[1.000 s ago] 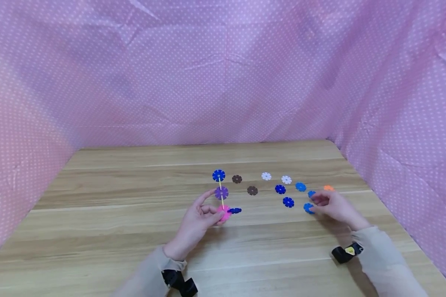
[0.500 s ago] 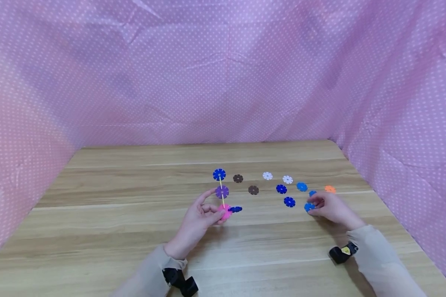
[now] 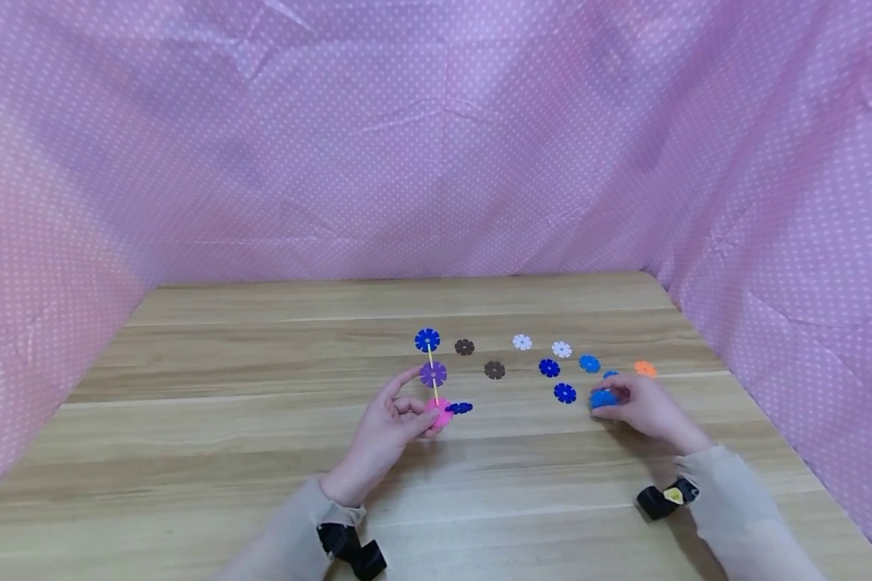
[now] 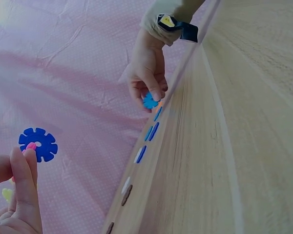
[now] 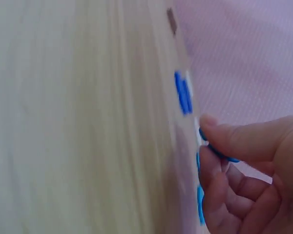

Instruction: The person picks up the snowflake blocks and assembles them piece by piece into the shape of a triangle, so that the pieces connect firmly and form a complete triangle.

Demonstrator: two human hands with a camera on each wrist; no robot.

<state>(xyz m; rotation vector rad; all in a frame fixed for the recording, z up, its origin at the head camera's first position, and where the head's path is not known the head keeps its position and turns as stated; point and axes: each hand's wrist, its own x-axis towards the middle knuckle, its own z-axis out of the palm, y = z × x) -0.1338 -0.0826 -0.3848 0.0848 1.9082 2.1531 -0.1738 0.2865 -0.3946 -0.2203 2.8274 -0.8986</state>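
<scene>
Bearings read on the head view, 12 o'clock away from the person. Nearest: beige sleeves (image 3: 730, 492) with black wrist cameras (image 3: 352, 551). Left hand (image 3: 383, 428) grips the pink disc (image 3: 440, 413), thumb on its face. Toward 12 from it the joined pieces run on: thin yellow edges (image 3: 436, 394), the purple disc (image 3: 433, 374), the upper blue disc (image 3: 427, 340). At 3 o'clock of the pink sits the side blue disc (image 3: 462, 408), edge-on here; left wrist view gives its notched face.

Right hand (image 3: 647, 410), at 3 o'clock from the left hand, pinches a light blue disc (image 3: 603, 399). Left wrist view shows its face; right wrist view, only a thin edge between thumb and finger. It appears raised, though contact with the surface (image 3: 262, 363) is hard to judge.

Loose, farther out: dark blue discs (image 3: 564, 393) toward 9–10 o'clock of the right hand; spare light blue discs (image 3: 589, 363) toward 10–11, one partly covered by fingers; orange disc (image 3: 645, 368) at 12. Brown discs (image 3: 494, 369) lie at 1–2 o'clock from the pink, white discs (image 3: 561, 349) at 2. Farthest: pink dotted cloth (image 3: 436, 145).
</scene>
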